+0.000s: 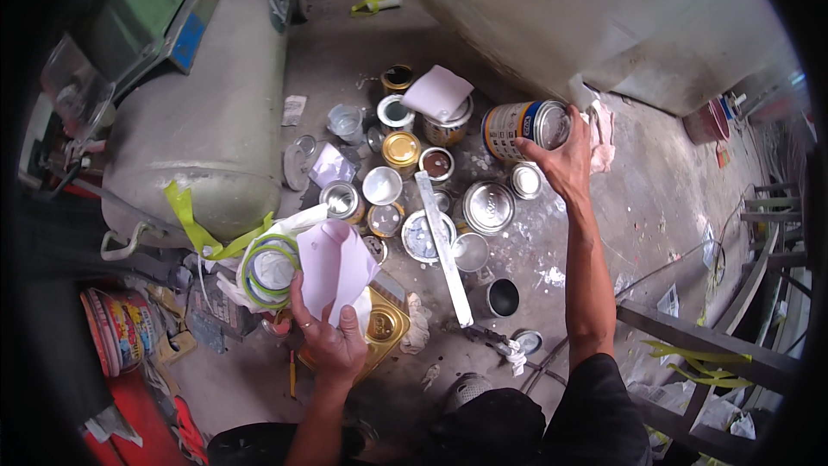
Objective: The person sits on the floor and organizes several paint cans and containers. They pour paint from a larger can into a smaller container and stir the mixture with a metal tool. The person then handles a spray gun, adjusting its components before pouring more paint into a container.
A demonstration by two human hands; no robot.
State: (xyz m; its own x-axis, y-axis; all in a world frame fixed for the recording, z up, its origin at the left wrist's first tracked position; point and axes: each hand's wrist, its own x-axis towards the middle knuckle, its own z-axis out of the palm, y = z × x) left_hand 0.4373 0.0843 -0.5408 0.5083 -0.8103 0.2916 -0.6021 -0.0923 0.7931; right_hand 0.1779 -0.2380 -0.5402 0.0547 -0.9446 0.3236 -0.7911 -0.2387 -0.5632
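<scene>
Right grip (567,158), spread wide across a tilted paint can (509,131) toward the far edge of the floor (535,246), may be risking a slip if weight shifts, while the left grip (335,349) is pinching crushable lilac paper (321,266).

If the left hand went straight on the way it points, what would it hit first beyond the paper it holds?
Probably the silvery can just beyond the pale folded paper, though depth is unclear and the left hand might pass above it.

A lilac sheet (332,263) in the left hand (335,343) partly hides a gold can (390,324); beyond the right hand (565,155), a pale surface (621,17) blurs.
</scene>
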